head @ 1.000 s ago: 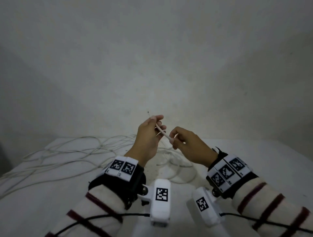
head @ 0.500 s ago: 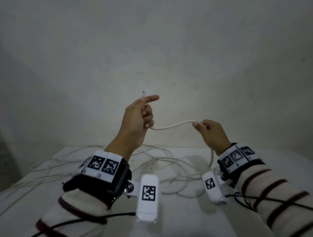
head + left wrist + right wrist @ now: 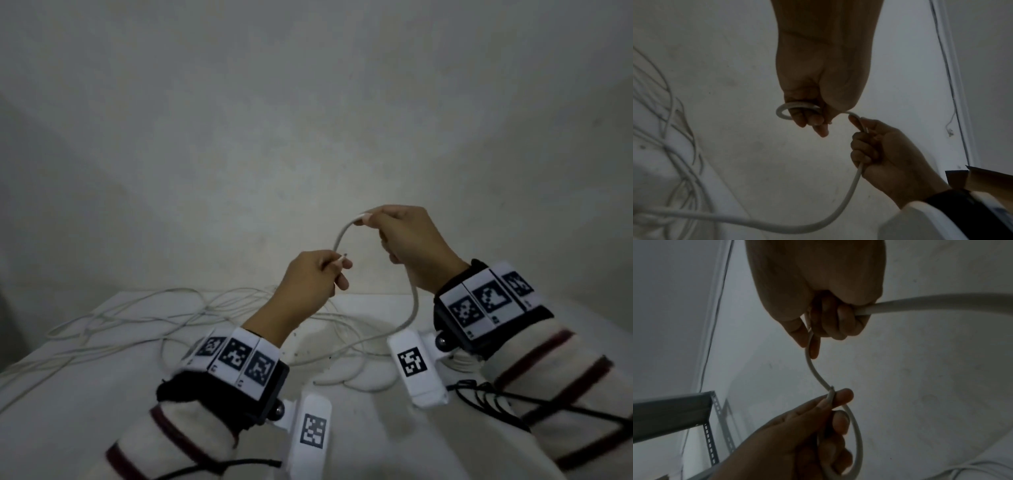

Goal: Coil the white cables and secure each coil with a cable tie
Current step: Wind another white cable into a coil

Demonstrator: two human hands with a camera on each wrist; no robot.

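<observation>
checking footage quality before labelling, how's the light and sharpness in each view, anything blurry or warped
Head view: dim, corners darker, a bright patch on the wall; left hand, right hand and white cable fairly sharp, wall lines bowed by the wide lens. Left wrist view: dark and noisy, loose cables at the left smeared. Right wrist view: dim too, hands nearly silhouetted, near cable stretch soft, metal shelf frame blurred.

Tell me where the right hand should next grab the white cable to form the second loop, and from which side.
Likely on the slack run of the white cable hanging below the right hand, coming from above. That stretch hangs free in the air, above the tangle on the table, while the left hand pinches the cable's end.
</observation>
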